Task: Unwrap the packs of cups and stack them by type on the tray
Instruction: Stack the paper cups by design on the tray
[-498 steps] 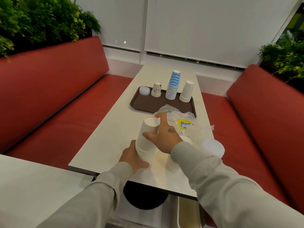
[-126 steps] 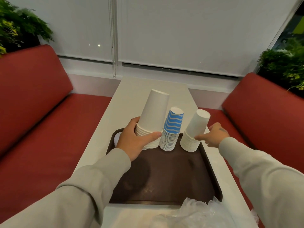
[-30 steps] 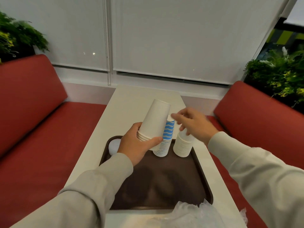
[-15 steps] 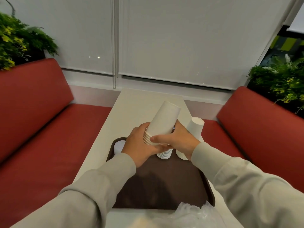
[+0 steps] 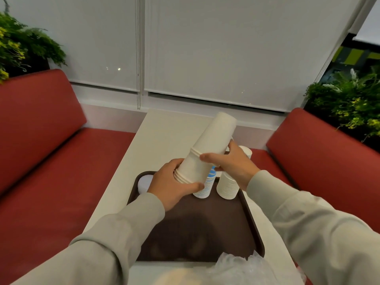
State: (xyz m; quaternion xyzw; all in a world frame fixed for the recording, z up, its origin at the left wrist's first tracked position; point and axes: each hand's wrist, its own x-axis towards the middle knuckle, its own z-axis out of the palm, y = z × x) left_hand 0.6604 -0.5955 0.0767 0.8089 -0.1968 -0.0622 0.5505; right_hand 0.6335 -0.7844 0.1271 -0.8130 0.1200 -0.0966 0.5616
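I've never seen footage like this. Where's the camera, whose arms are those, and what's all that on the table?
There is no machine here. A person wears one camera on the head, looking down at their own hands. The left hand and right hand both grip a tall stack of white cups, tilted above a brown tray. On the tray stand a blue-striped cup stack and a shorter white stack. Crumpled plastic wrapping lies nearest the camera on the white table.
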